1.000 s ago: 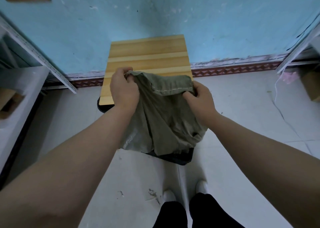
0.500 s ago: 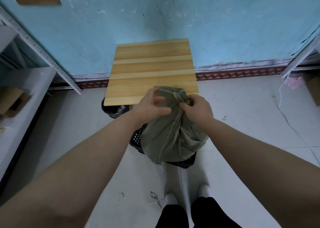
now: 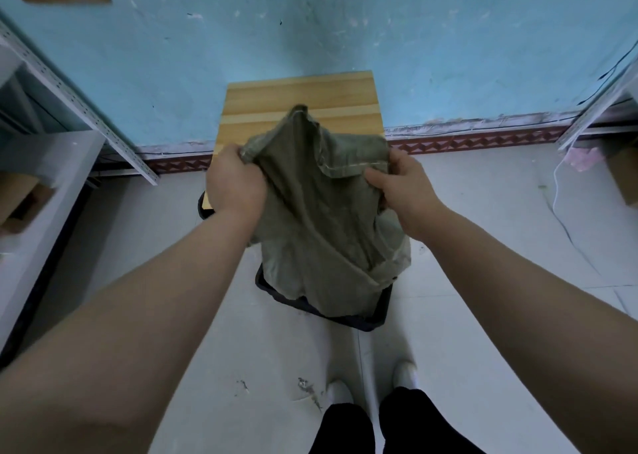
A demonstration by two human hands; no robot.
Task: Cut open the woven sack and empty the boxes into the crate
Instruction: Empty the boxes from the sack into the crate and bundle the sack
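Olive-green woven sack (image 3: 321,219), limp and crumpled, held up in front of the body over a dark plastic crate (image 3: 348,319) on the floor, lower folds draping down onto the crate's near rim. Left hand (image 3: 234,184) clenched on the sack's left edge, fabric bunched in the fist. Right hand (image 3: 407,191) pinching the right side just below a stitched hem, thumb lying across the cloth. Hands apart, the cloth spread between them, one corner of the sack poking up above them. Crate interior mostly hidden by the sack; boxes not discernible. Wooden desk (image 3: 303,98) beyond the sack, set against a blue wall (image 3: 345,22). Metal shelving (image 3: 51,163) on the left. White shoes (image 3: 404,374) and black trousers at the bottom edge, on pale floor tiles (image 3: 500,229).
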